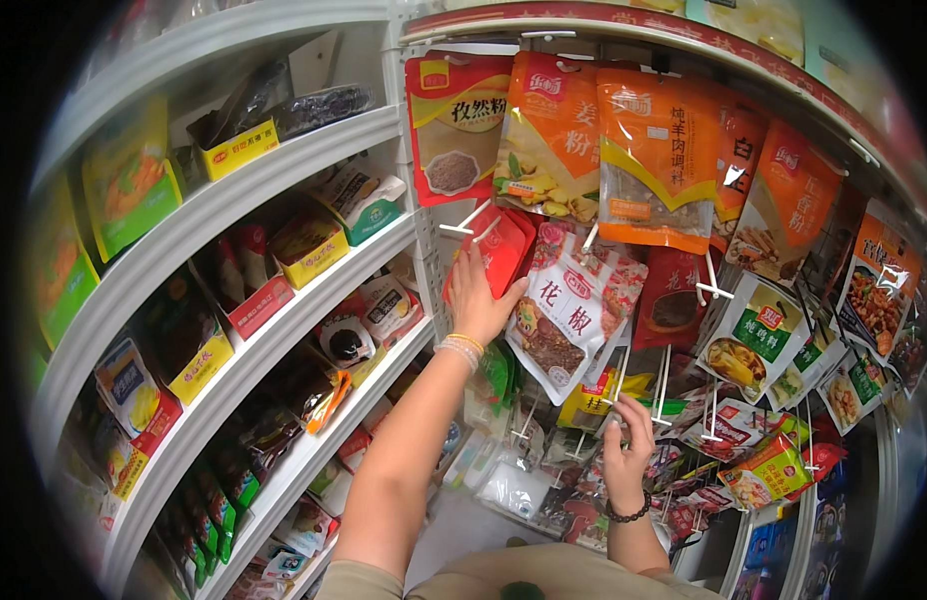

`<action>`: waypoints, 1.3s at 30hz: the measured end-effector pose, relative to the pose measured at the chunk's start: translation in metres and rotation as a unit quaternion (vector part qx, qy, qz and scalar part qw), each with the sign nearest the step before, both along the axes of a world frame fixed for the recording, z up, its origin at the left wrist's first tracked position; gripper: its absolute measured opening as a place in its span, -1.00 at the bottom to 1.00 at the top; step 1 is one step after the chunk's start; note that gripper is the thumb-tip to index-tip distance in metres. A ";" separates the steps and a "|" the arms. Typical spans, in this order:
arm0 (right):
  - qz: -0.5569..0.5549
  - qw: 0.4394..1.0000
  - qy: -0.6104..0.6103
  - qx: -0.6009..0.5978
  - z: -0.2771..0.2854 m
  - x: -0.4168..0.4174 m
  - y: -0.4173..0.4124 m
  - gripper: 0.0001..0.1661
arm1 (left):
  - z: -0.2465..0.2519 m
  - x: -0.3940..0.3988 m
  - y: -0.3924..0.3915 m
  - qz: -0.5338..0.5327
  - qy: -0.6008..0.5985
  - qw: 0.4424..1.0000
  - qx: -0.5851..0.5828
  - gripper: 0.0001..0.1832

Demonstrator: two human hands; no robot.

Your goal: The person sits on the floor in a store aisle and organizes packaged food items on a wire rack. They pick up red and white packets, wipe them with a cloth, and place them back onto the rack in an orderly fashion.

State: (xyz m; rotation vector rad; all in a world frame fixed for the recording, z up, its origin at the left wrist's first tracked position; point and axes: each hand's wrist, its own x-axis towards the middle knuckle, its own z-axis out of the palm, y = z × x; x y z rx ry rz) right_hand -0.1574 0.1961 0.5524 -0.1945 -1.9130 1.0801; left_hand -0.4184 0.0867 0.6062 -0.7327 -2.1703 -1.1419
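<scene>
My left hand (478,296) reaches up to several red spice packets (505,244) hanging on a white hook, its fingers on their left side and the thumb spread towards a white packet of Sichuan pepper (565,311). Whether it grips the red packets cannot be told. My right hand (628,450) is lower, its bent fingertips at the end of a white display hook (621,375) below the white packet. Above hang a cumin powder packet (456,127), an orange ginger powder packet (550,139) and an orange lamb stew seasoning packet (658,157).
White shelves (283,330) with boxed and bagged foods curve along the left. Hooks with bare ends jut out between the hanging packets. More seasoning bags (756,337) hang at the right, and others (771,469) lower down. Grey floor (463,532) shows below.
</scene>
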 end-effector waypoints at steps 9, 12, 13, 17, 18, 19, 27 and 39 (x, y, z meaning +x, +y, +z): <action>0.038 0.995 -0.059 0.076 0.030 -0.041 0.018 -0.25 | 0.013 -0.007 -0.002 0.043 -0.087 0.994 -0.049 0.09; 0.058 0.993 -0.066 0.075 0.034 -0.062 0.027 -0.10 | -0.003 -0.013 -0.004 0.002 -0.055 0.997 0.044 0.09; 0.056 0.994 -0.070 0.064 0.035 -0.066 0.033 -0.05 | -0.006 -0.002 0.000 0.004 -0.021 0.997 0.072 0.00; 0.049 0.997 -0.051 -0.006 0.031 -0.090 0.062 -0.02 | -0.008 0.060 -0.005 -0.022 0.185 0.980 0.070 -0.40; 0.049 0.998 -0.042 -0.007 0.031 -0.099 0.067 -0.07 | -0.009 0.070 -0.005 -0.034 0.213 0.976 0.041 -0.47; 0.088 0.995 -0.028 -0.047 0.032 -0.102 0.072 -0.09 | -0.011 0.076 -0.001 -0.086 0.182 0.978 0.047 -0.47; 0.197 0.963 -0.007 -0.182 0.047 -0.094 0.072 -0.13 | -0.016 0.057 0.030 -0.275 -0.236 0.915 0.176 -0.21; 0.179 0.975 -0.020 -0.126 0.047 -0.076 0.061 -0.15 | 0.037 0.028 0.049 -0.476 -0.405 0.759 0.184 -0.40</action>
